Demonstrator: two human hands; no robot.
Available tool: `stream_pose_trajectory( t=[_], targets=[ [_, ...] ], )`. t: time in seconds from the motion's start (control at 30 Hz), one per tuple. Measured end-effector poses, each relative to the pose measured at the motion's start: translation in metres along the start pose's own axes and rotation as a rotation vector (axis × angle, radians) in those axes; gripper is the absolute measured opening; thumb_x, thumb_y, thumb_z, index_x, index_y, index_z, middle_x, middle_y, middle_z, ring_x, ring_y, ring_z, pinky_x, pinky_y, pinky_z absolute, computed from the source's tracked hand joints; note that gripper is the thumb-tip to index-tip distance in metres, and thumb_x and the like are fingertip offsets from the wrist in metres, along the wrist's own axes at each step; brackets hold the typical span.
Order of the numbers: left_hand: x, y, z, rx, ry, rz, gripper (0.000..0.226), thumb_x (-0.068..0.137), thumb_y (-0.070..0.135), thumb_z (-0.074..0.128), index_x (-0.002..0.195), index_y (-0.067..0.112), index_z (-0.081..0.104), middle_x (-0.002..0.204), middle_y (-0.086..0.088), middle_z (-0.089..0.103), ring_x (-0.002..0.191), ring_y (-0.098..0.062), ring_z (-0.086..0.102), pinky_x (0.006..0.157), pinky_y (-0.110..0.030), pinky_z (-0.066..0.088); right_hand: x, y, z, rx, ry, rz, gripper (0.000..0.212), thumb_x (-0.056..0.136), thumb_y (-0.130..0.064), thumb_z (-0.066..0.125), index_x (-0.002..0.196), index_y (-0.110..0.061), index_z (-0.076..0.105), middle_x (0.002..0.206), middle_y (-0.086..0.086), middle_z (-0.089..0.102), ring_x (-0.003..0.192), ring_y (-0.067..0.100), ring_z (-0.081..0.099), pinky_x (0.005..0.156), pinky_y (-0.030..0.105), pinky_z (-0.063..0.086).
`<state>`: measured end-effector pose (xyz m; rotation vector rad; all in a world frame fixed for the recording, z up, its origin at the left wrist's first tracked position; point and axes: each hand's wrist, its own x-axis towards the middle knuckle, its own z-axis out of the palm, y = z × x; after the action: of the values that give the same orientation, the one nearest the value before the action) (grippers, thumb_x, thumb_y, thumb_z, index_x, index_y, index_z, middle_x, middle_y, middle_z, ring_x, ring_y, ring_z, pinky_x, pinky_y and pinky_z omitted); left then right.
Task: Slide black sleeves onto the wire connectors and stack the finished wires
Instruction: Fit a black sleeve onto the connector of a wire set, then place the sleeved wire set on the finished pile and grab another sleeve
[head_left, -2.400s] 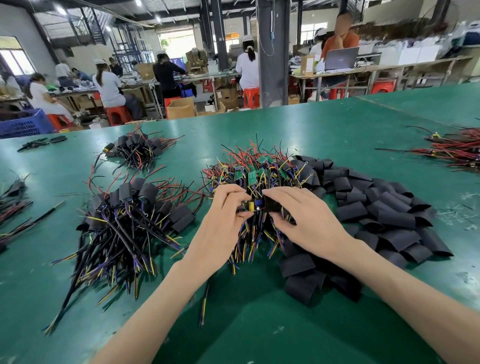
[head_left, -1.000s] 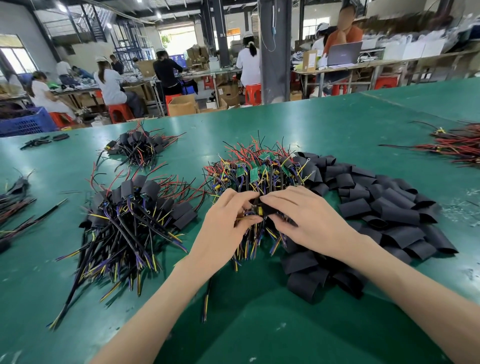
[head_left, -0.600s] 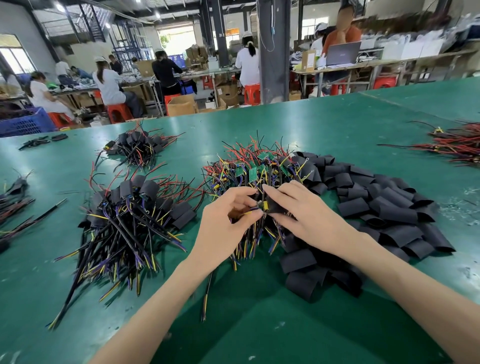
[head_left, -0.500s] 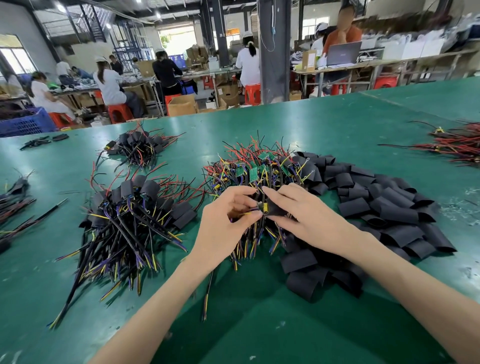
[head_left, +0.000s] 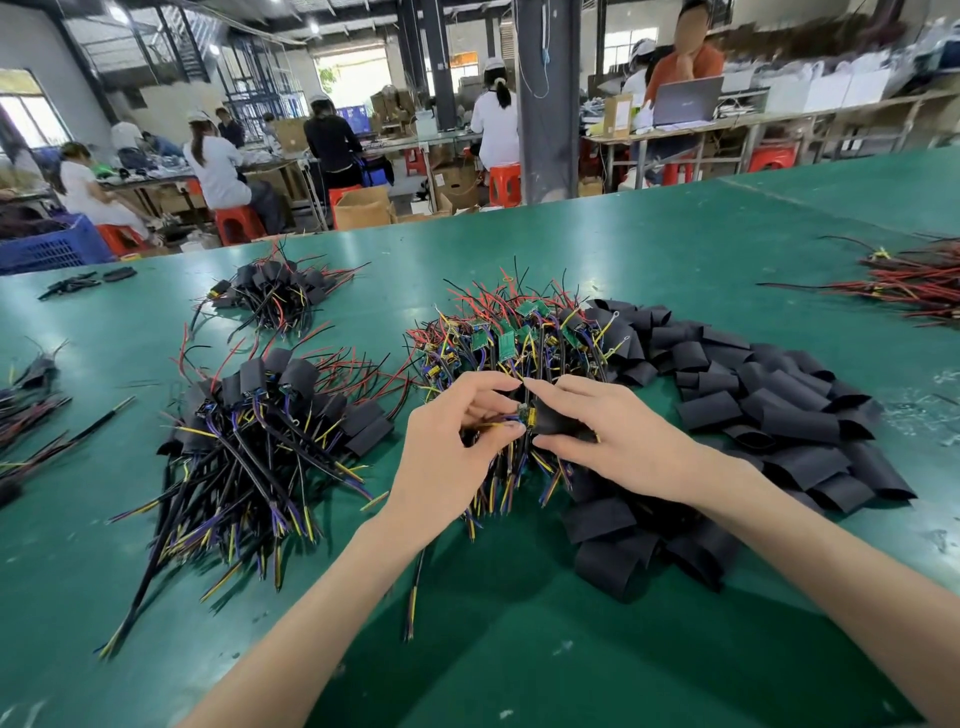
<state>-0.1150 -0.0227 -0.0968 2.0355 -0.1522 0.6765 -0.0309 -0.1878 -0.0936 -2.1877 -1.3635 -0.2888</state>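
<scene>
The left hand (head_left: 452, 457) pinches a small wire connector (head_left: 524, 414) between thumb and fingertips. The right hand (head_left: 618, 441) faces it and pinches a black sleeve (head_left: 553, 418) by its body, so that the sleeve's mouth meets the connector in the narrow gap between the two hands.

A couple of seconds ago more of the connector showed between the fingertips, blue and yellow parts both. Now only a sliver of green and yellow shows at the sleeve's mouth. The sleeve seems to have started over the connector, but how far it has gone cannot be told, because the fingers hide the join.

The step in hand looks like seating this sleeve, and it appears partly done; stacking has not begun for this wire.

Under and just beyond the grip lies the bundle of bare wires (head_left: 509, 343). To the right of the grip spreads the heap of loose sleeves (head_left: 769, 400). Well to the left sits the stack of finished wires (head_left: 270, 415), where this one would likely go, all on the green table (head_left: 519, 649).
</scene>
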Motion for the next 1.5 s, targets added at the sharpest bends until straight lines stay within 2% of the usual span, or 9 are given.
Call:
stream_pose_trajectory(
  t=[0.33,0.43,0.57,0.7,0.77,0.9,1.07,1.2,1.5],
  targets=[
    [-0.004,-0.002,0.01,0.0,0.015,-0.005,0.048,0.077,-0.002,0.072,0.096,0.04,0.058,0.081,0.009,0.068,0.078,-0.001,0.065,0.077,-0.012,0.048,-0.002,-0.003,0.01,0.002,-0.023,-0.025,0.057,0.095,-0.021,0.053,0.144,-0.003,0.029,0.097,-0.004,0.036,0.09,0.006,0.029,0.083,0.014,0.025],
    [-0.004,-0.001,0.01,0.004,0.009,-0.001,0.05,0.077,-0.004,0.071,0.096,0.041,0.058,0.08,0.007,0.067,0.078,-0.004,0.065,0.077,-0.014,0.049,-0.003,-0.007,0.012,0.002,0.005,-0.043,0.051,0.094,-0.016,0.056,0.138,0.0,0.038,0.097,0.003,0.041,0.093,0.015,0.037,0.086,0.023,0.033],
    [0.005,-0.005,0.001,0.033,0.009,-0.092,0.026,0.082,0.007,0.071,0.098,0.025,0.063,0.08,0.008,0.068,0.074,0.0,0.063,0.073,-0.011,0.046,-0.001,-0.003,0.009,0.094,0.132,0.049,0.053,0.087,-0.014,0.064,0.135,-0.007,0.043,0.105,0.002,0.043,0.09,0.008,0.041,0.086,0.013,0.032],
    [0.008,-0.013,-0.007,0.097,-0.03,-0.149,0.006,0.085,0.01,0.068,0.088,0.015,0.069,0.068,0.015,0.063,0.059,0.007,0.054,0.061,-0.005,0.038,0.0,0.005,0.006,0.153,0.122,0.207,0.038,0.084,-0.012,0.068,0.12,-0.008,0.054,0.096,0.0,0.054,0.075,0.007,0.046,0.076,0.02,0.037],
    [0.009,-0.015,-0.008,0.052,-0.049,-0.186,0.01,0.085,0.01,0.068,0.084,0.02,0.069,0.067,0.013,0.064,0.058,0.005,0.053,0.061,-0.008,0.038,0.0,0.008,0.005,0.199,0.083,0.236,0.026,0.084,-0.012,0.068,0.109,-0.009,0.062,0.092,-0.001,0.061,0.082,0.011,0.054,0.082,0.024,0.041],
    [0.012,-0.019,-0.011,-0.034,-0.039,-0.21,0.017,0.085,0.008,0.067,0.083,0.024,0.069,0.072,0.006,0.068,0.063,-0.002,0.056,0.064,-0.013,0.042,0.0,0.012,-0.001,0.264,0.08,0.267,0.019,0.084,-0.015,0.068,0.102,-0.014,0.066,0.085,-0.011,0.063,0.077,0.002,0.055,0.076,0.01,0.038],
    [0.01,-0.016,-0.009,-0.092,-0.022,-0.215,0.021,0.082,0.003,0.07,0.079,0.025,0.069,0.073,0.008,0.07,0.066,-0.004,0.06,0.066,-0.015,0.046,-0.001,0.015,-0.001,0.249,0.082,0.27,0.012,0.08,-0.017,0.072,0.092,-0.014,0.069,0.079,-0.008,0.06,0.075,0.008,0.053,0.071,0.02,0.038],
    [0.009,-0.014,-0.007,-0.097,-0.03,-0.205,0.02,0.08,0.001,0.071,0.081,0.021,0.068,0.074,0.006,0.069,0.067,-0.003,0.061,0.066,-0.015,0.047,0.0,0.015,-0.001,0.3,0.14,0.269,0.017,0.075,-0.015,0.076,0.091,-0.014,0.072,0.075,-0.009,0.059,0.068,0.003,0.049,0.067,0.011,0.036],
    [0.008,-0.01,-0.006,-0.079,0.002,-0.182,0.019,0.08,0.003,0.071,0.081,0.021,0.066,0.072,0.007,0.067,0.066,-0.005,0.06,0.064,-0.015,0.046,-0.001,0.01,0.0,0.213,0.186,0.178,0.019,0.08,-0.02,0.071,0.098,-0.013,0.075,0.061,-0.011,0.047,0.061,0.001,0.046,0.058,0.012,0.031]
  ],
)
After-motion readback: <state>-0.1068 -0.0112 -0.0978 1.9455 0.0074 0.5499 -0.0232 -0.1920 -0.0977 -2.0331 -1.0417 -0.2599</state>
